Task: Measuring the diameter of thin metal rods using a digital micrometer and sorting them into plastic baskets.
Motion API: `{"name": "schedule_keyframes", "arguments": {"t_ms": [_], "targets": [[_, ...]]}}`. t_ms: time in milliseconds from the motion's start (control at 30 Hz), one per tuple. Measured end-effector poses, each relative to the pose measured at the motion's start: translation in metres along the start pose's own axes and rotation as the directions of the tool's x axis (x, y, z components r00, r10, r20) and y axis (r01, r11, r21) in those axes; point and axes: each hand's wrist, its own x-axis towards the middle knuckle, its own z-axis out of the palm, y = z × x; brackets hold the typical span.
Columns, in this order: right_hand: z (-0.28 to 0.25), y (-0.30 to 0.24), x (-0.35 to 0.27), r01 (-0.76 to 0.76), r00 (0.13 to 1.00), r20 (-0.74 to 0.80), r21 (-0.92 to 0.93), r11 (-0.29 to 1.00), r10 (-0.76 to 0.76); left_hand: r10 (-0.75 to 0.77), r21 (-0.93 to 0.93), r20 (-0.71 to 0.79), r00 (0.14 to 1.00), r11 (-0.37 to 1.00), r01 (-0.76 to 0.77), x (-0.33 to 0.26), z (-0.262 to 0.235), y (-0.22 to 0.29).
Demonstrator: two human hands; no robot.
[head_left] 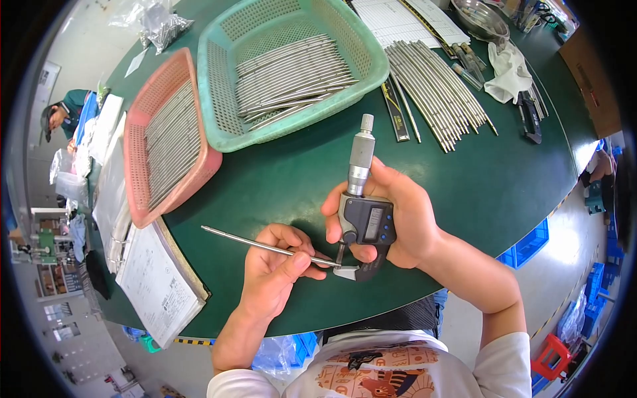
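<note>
My left hand pinches a thin metal rod between thumb and fingers. The rod slants down to the right, and its right end lies at the jaws of a digital micrometer. Whether both jaws touch the rod is too small to tell. My right hand is wrapped round the micrometer's dark body, with its silver thimble pointing up and away from me. A green plastic basket of similar rods stands beyond my hands, and a pink basket with more rods stands left of it.
Loose rods lie in a row at the back right, beside a dark ruler. Farther right are a white cloth and a black-handled knife. An open binder sits at the left table edge. Another person is at the far left.
</note>
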Motion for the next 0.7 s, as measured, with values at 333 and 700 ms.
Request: {"name": "schedule_keyframes", "arguments": {"t_ms": [333, 700], "targets": [[0.0004, -0.0007, -0.002, -0.001, 1.0, 0.002, -0.016, 1.0, 0.001, 0.022, 0.06, -0.022, 1.0, 0.998, -0.02, -0.0007, 0.0038, -0.0012], [0.0007, -0.0004, -0.0017, 0.017, 1.0, 0.004, -0.061, 0.998, -0.017, -0.007, 0.091, -0.045, 0.999, 0.996, 0.011, -0.0013, 0.0018, -0.0007]]}}
